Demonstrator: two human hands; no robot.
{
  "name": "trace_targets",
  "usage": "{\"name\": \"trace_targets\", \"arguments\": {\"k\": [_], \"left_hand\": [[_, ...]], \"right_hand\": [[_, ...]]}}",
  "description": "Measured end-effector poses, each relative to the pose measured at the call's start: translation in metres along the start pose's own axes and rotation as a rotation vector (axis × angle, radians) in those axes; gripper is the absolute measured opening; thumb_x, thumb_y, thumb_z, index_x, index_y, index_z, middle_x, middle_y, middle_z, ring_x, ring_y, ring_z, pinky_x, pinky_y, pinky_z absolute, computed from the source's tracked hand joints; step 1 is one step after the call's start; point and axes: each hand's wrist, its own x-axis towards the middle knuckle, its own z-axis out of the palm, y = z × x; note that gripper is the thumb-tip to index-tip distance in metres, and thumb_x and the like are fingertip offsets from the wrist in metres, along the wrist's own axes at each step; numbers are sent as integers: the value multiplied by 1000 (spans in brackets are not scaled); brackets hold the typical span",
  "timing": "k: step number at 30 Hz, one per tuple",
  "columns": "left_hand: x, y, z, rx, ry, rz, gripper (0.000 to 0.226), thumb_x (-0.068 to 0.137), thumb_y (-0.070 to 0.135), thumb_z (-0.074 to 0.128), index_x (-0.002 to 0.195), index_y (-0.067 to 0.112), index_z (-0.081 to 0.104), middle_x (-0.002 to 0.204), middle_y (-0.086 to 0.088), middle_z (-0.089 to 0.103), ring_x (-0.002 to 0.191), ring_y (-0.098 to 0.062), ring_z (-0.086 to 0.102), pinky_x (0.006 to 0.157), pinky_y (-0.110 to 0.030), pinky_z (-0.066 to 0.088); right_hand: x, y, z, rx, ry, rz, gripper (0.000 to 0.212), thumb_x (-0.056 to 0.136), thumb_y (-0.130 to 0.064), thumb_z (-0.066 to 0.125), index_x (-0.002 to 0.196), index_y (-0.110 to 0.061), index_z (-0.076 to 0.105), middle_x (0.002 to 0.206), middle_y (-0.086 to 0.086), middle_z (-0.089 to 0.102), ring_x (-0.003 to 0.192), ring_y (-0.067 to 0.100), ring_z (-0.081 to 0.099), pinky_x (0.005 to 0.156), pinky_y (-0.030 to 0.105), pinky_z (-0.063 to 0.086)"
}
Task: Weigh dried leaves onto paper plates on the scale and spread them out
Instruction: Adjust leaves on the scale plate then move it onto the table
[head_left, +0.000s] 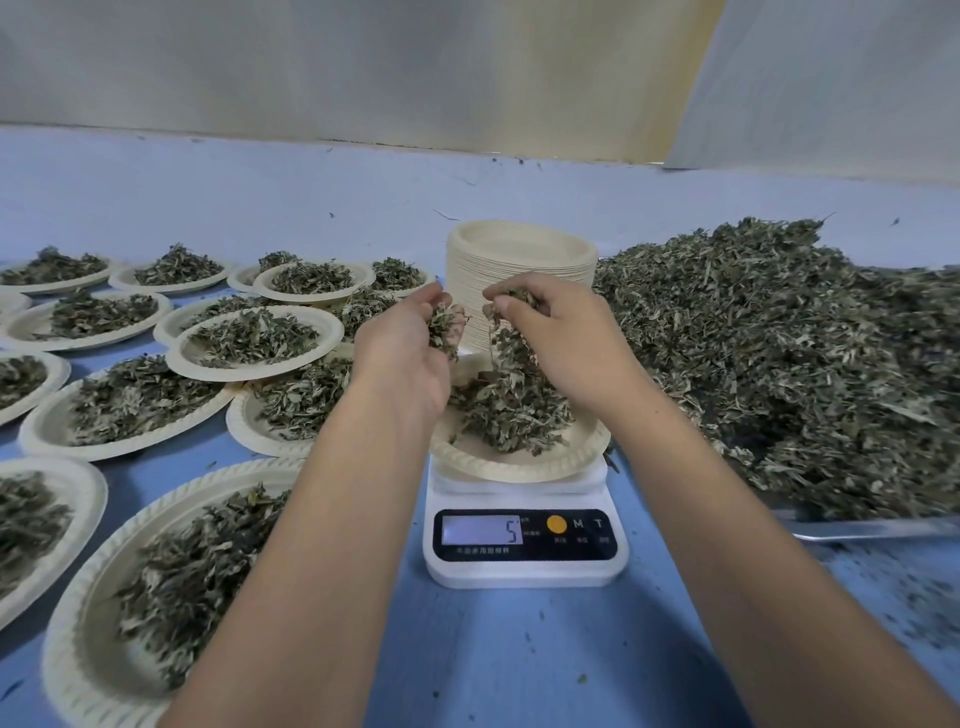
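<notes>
A white digital scale (524, 545) stands on the blue table in the middle, its display reading 5. On it sits a paper plate (519, 462) with a heap of dried leaves (511, 410). My left hand (410, 348) hovers above the plate's left side and holds a small clump of leaves in its curled fingers. My right hand (561, 332) is above the plate's right side, its fingers pinching a hanging bunch of leaves that trails down to the heap.
A tall stack of empty paper plates (522, 260) stands just behind the scale. A big pile of loose dried leaves (779, 353) lies on a metal tray (872, 527) at the right. Several filled plates (254, 338) crowd the left side.
</notes>
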Motion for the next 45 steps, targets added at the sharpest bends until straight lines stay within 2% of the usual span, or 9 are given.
{"name": "trace_targets", "arguments": {"k": [3, 5, 9, 23, 27, 33, 37, 41, 45], "left_hand": [[1, -1, 0, -17, 10, 6, 31, 101, -1, 28, 92, 4, 56, 106, -14, 55, 77, -21, 55, 37, -19, 43], [3, -2, 0, -18, 20, 13, 29, 100, -2, 29, 98, 4, 57, 104, -13, 56, 88, -22, 55, 48, -22, 45], [3, -3, 1, -21, 16, 25, 28, 100, -3, 28, 102, 3, 55, 93, -11, 55, 89, -24, 52, 57, -21, 41], [-3, -4, 3, -33, -3, 3, 30, 99, -3, 29, 110, 2, 57, 91, -11, 56, 72, -20, 55, 38, -16, 46], [-4, -4, 2, -23, 12, 7, 31, 99, -4, 30, 112, 0, 58, 104, -13, 57, 74, -21, 57, 35, -17, 46], [-3, -4, 1, 2, 20, 0, 29, 99, -3, 32, 111, 1, 59, 112, -14, 57, 79, -21, 58, 51, -25, 49], [-4, -3, 0, 13, 12, -5, 31, 99, -3, 32, 113, 0, 59, 102, -11, 58, 77, -20, 57, 54, -27, 50], [-5, -2, -1, 54, 2, -24, 30, 100, 0, 32, 92, 5, 60, 101, -9, 58, 72, -21, 58, 38, -36, 52], [-5, -2, -1, 48, -25, -48, 31, 101, 3, 31, 88, 7, 59, 104, -8, 57, 76, -23, 58, 39, -50, 52]], "right_hand": [[1, 0, -2, 56, 77, 19, 18, 94, -18, 56, 104, -20, 70, 69, -19, 64, 57, -13, 54, 54, 6, 37], [3, -1, -3, 146, 109, 62, 16, 93, -15, 58, 101, -20, 70, 80, -10, 71, 67, -1, 64, 67, 20, 51], [2, -2, -5, 230, 119, 90, 14, 91, -10, 60, 97, -19, 69, 82, 0, 72, 52, 5, 61, 52, 24, 46], [0, -4, -5, 225, 101, 65, 12, 92, -14, 59, 96, -16, 70, 78, 0, 72, 58, 8, 60, 72, 36, 54], [0, -3, -5, 201, 98, 54, 11, 92, -17, 59, 95, -19, 70, 78, -3, 72, 57, 5, 60, 71, 34, 54], [1, -4, -4, 193, 85, 53, 12, 92, -21, 59, 92, -18, 70, 80, -1, 73, 71, 13, 66, 81, 41, 54], [1, -2, -4, 126, 74, 53, 21, 94, -28, 56, 94, -14, 72, 74, -10, 71, 69, 8, 63, 71, 27, 51], [0, -2, -4, 101, 30, 96, 33, 98, -34, 48, 103, -13, 72, 105, 3, 71, 101, 15, 62, 88, 25, 44], [0, 0, -5, 39, -54, 105, 49, 100, -41, 38, 113, -3, 67, 124, 12, 63, 114, 16, 56, 81, 14, 40]]}}
